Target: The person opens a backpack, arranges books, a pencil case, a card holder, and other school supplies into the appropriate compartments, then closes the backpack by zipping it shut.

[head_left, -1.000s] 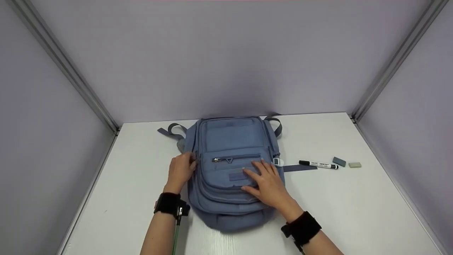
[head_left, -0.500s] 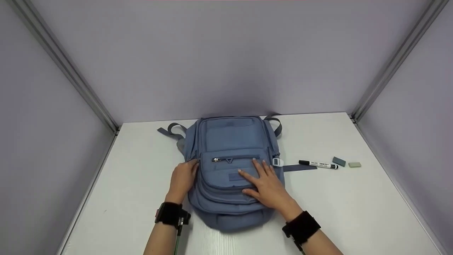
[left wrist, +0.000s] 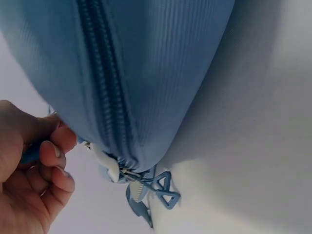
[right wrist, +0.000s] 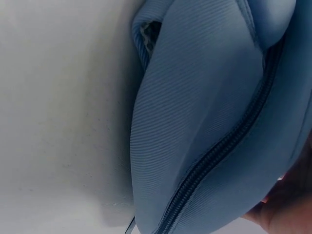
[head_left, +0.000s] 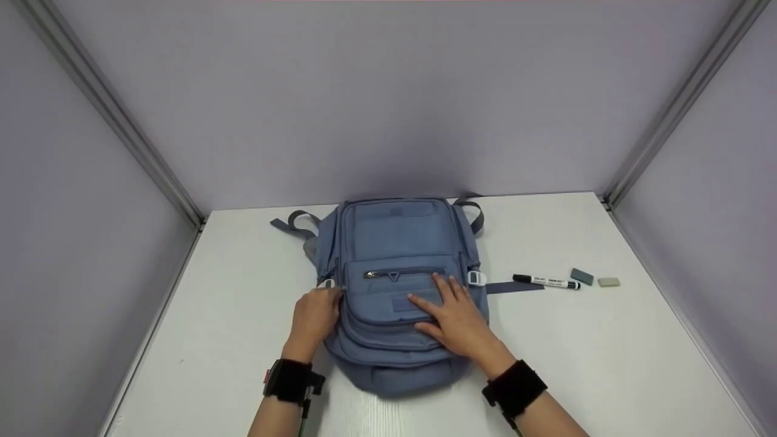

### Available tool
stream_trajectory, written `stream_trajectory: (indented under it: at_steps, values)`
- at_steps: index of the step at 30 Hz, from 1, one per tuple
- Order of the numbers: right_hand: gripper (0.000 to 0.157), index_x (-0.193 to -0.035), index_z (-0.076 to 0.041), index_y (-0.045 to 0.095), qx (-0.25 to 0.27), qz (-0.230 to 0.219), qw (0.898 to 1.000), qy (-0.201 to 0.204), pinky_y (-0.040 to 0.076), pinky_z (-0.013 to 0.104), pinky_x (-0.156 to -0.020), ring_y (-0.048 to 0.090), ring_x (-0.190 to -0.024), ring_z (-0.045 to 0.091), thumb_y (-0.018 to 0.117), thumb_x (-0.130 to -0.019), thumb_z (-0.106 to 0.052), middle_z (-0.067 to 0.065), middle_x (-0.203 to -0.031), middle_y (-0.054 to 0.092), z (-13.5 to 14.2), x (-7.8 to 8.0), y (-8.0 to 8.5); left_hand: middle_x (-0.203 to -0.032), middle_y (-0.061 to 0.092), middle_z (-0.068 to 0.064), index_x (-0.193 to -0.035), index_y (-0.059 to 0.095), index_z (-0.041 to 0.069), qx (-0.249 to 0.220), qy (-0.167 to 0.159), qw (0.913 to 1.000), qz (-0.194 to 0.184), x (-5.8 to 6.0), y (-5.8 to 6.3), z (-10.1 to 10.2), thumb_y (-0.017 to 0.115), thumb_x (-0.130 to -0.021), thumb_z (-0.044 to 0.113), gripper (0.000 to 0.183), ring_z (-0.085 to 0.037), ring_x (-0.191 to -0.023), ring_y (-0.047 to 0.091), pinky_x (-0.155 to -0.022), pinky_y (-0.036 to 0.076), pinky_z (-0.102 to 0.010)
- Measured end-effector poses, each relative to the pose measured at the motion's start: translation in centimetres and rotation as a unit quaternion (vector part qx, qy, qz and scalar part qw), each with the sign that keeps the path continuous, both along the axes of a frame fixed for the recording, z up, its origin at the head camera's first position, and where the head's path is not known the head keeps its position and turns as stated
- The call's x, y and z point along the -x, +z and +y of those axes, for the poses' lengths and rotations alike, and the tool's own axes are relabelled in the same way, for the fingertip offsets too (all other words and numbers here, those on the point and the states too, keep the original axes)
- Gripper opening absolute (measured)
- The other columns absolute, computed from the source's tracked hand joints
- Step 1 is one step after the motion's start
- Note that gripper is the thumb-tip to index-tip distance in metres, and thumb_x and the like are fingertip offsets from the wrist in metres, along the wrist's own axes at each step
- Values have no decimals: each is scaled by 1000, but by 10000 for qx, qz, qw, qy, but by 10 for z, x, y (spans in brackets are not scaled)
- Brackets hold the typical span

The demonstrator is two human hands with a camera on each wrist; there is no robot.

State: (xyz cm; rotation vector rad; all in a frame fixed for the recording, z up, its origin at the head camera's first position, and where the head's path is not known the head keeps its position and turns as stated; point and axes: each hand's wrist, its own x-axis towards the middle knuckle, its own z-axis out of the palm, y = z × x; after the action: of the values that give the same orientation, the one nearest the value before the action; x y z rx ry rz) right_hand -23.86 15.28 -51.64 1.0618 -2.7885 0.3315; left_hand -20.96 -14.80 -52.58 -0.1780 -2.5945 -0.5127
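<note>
A blue backpack (head_left: 397, 237) lies front side up on the white table. At its left edge my left hand (head_left: 315, 312) pinches a blue zipper pull (left wrist: 30, 153), mostly hidden in the curled fingers in the left wrist view. Just above that hand shows a white buckle (head_left: 328, 283). My right hand (head_left: 464, 325) rests with spread fingers on the lower right of the front pocket, by a cloth label. Across the pocket runs a short zipper with a metal slider (head_left: 372, 274). The left wrist view also shows triangular zipper pulls (left wrist: 167, 197) hanging from another zipper.
Right of the backpack lie a black-and-white marker (head_left: 546, 282), a dark teal eraser-like block (head_left: 581, 277) and a pale green one (head_left: 609, 282). A flat strap (head_left: 515, 287) reaches towards the marker. Grey panels stand behind and at both sides of the table (head_left: 243, 340).
My left hand has slid down along the backpack's left edge, towards me, and the white buckle there has come into view. My right hand has stayed nearly in place.
</note>
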Motion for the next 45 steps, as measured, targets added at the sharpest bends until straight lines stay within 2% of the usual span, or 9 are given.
stream_trajectory:
  at_steps: [6, 11, 16, 20, 24, 27, 33, 45]
  values:
    - [56, -145, -37, 49, -29, -40, 10000, -23, 25, 64, -107, 23, -138, 53, 53, -94, -59, 23, -155, 25, 0, 0, -1, -70, 68, -13, -76, 72, 6, 157, -267, 9995, -23, -15, 1, 3, 71, -84, 3, 8, -35, -60, 65, -51, 49, -48]
    - [55, -144, -34, 51, -23, 92, 9999, 32, 30, 67, -102, 27, -136, 54, 55, -94, -56, 25, -153, 26, 1, 0, -3, -64, 64, -10, -74, 73, 9, 441, -483, 9977, -166, -28, 4, 9, 71, -82, 2, 11, -30, -54, 61, -45, 45, -42]
    - [54, -143, -34, 52, 35, 112, 9999, 75, 32, 67, -101, 28, -135, 54, 56, -94, -55, 26, -152, 27, 0, 0, -4, -57, 57, -6, -60, 61, 12, 501, -643, 9962, -311, -37, 7, 14, 69, -79, -2, 24, -24, -48, 55, -42, 41, -38]
    - [53, -143, -35, 52, 59, 120, 9999, 57, 31, 67, -101, 28, -135, 55, 56, -94, -55, 26, -152, 28, -1, 0, -4, -53, 47, 1, -55, 51, 14, 495, -906, 9933, -520, -43, 12, 16, 69, -80, -2, 35, -17, -46, 46, -43, 37, -34]
    - [53, -143, -35, 52, -2, 126, 9999, 25, 31, 67, -101, 28, -135, 54, 55, -94, -56, 26, -152, 27, -1, -1, -4, -55, 43, 5, -58, 54, 14, 384, -1193, 9888, -814, -50, 19, 19, 71, -84, 3, 33, -12, -49, 39, -45, 36, -32]
    - [53, -144, -36, 51, -40, 103, 9999, 9, 31, 67, -101, 28, -135, 54, 53, -94, -57, 26, -152, 27, -2, -1, -3, -56, 44, 5, -61, 57, 13, 352, -1363, 9851, -988, -52, 22, 23, 72, -85, 5, 30, -12, -51, 41, -47, 37, -32]
    - [53, -143, -36, 52, -3, 175, 9998, 11, 32, 67, -101, 29, -134, 55, 55, -94, -57, 26, -152, 29, -2, -1, -2, -59, 53, 3, -66, 61, 12, 414, -1550, 9794, -1225, -53, 24, 37, 71, -89, 12, 24, -17, -54, 55, -49, 42, -36]
    - [53, -141, -33, 55, 161, 389, 9991, 88, 34, 66, -99, 33, -132, 56, 60, -92, -54, 28, -150, 31, -2, -3, -5, -63, 62, 1, -69, 65, 11, 388, -1602, 9774, -1321, -50, 21, 64, 71, -90, 17, 23, -20, -58, 63, -51, 48, -38]
